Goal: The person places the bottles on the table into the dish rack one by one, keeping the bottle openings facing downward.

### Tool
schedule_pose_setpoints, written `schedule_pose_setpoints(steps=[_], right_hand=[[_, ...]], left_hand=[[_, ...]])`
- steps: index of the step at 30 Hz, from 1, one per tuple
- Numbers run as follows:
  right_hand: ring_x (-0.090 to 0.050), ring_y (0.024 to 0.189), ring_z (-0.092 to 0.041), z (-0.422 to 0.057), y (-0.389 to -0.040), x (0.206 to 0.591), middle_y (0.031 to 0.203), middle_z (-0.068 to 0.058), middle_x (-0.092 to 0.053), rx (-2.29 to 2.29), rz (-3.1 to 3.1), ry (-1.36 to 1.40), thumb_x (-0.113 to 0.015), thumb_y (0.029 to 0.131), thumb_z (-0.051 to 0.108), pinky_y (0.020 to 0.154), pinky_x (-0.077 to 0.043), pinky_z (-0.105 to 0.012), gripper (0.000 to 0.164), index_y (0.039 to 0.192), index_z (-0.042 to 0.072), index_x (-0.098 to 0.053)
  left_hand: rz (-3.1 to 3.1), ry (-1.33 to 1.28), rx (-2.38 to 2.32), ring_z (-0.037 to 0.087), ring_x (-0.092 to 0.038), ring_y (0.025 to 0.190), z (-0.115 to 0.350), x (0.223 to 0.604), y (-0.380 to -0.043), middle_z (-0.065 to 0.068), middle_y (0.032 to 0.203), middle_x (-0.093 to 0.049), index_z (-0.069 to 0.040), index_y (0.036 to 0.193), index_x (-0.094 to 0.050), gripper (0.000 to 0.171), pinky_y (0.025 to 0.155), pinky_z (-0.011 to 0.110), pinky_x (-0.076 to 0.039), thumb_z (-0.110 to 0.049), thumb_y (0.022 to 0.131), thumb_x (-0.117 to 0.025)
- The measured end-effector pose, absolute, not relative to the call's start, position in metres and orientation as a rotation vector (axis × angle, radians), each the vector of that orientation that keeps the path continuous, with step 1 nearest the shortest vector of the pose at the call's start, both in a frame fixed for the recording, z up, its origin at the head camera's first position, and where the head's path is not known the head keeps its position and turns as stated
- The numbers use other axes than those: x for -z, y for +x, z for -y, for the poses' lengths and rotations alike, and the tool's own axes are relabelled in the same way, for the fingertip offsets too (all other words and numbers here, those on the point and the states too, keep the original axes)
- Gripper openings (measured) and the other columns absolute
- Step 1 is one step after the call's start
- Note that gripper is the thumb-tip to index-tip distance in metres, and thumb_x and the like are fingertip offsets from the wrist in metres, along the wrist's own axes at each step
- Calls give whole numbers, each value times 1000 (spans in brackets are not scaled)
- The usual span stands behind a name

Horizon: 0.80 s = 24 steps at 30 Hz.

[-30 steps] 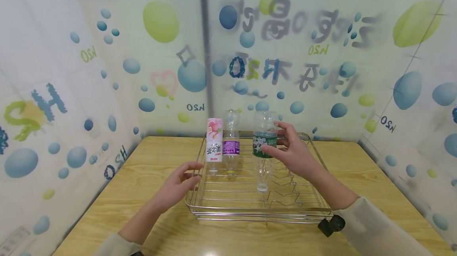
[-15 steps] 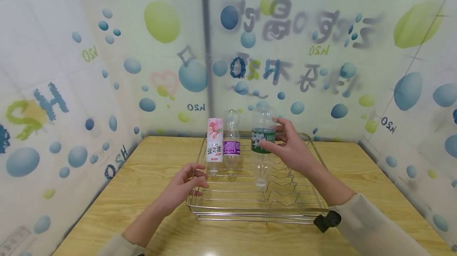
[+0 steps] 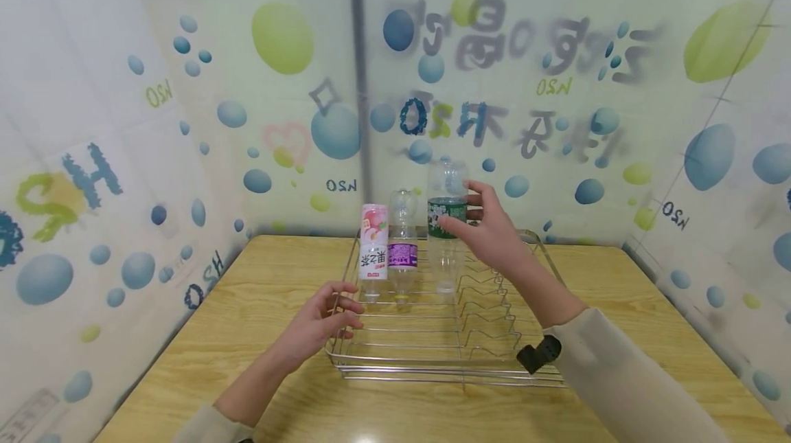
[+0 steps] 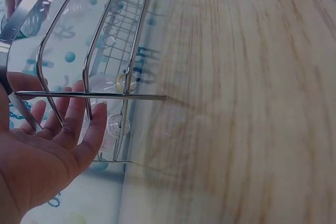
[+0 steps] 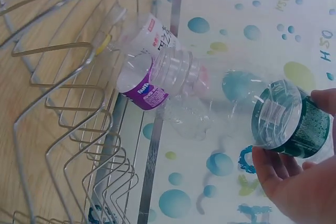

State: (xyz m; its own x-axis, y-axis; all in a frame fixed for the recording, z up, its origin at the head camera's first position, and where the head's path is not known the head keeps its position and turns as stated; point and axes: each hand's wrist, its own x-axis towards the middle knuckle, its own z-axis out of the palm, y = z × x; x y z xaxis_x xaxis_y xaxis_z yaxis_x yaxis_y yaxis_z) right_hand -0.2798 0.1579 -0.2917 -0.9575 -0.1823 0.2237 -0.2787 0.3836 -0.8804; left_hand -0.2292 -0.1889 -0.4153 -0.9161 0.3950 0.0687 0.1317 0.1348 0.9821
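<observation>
In the head view my right hand (image 3: 491,230) holds a clear plastic bottle with a green label (image 3: 448,218) neck-down above the wire rack (image 3: 454,362). Its fingers and thumb wrap the label, and the ridged neck (image 5: 181,72) points toward the rack in the right wrist view. My left hand (image 3: 312,323) is at the rack's left side, with loosely bent, spread fingers (image 4: 73,121) among the side wires. Two more bottles stand neck-down in the back left of the rack: a pink-and-white-labelled tea bottle (image 3: 373,244) and a purple-labelled Fanta bottle (image 3: 403,255).
The rack has zigzag wire dividers (image 3: 488,326) along its right half. It stands on a wood-grain table (image 3: 216,323). Behind and beside the table hangs a pale curtain (image 3: 531,113) printed with blue and green drops.
My right hand has raised the green-labelled bottle and carried it left and away, closer to the Fanta bottle. My left hand has shifted slightly right, its fingers further over the rack's side.
</observation>
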Motion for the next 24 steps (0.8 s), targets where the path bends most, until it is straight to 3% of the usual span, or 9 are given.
schedule_pose_setpoints(steps=[12, 24], right_hand=[[-48, 151, -36, -143, -316, 297, 173, -16, -33, -1820, 2414, 263, -76, 103, 43, 118, -51, -59, 96, 175, 22, -16], [-44, 153, -37, -128, -341, 311, 173, -16, -34, -1904, 2342, 134, -77, 102, 44, 123, -46, -59, 96, 174, 23, -18]], left_hand=[[-2209, 524, -1859, 26, -75, 109, 190, 416, -231, 39, 138, -58, 6, 156, -36, 55, 93, 40, -65, -10, 111, -63], [-2208, 534, -1858, 27, -74, 109, 190, 415, -230, 38, 138, -58, 7, 156, -35, 55, 93, 38, -65, -9, 110, -62]])
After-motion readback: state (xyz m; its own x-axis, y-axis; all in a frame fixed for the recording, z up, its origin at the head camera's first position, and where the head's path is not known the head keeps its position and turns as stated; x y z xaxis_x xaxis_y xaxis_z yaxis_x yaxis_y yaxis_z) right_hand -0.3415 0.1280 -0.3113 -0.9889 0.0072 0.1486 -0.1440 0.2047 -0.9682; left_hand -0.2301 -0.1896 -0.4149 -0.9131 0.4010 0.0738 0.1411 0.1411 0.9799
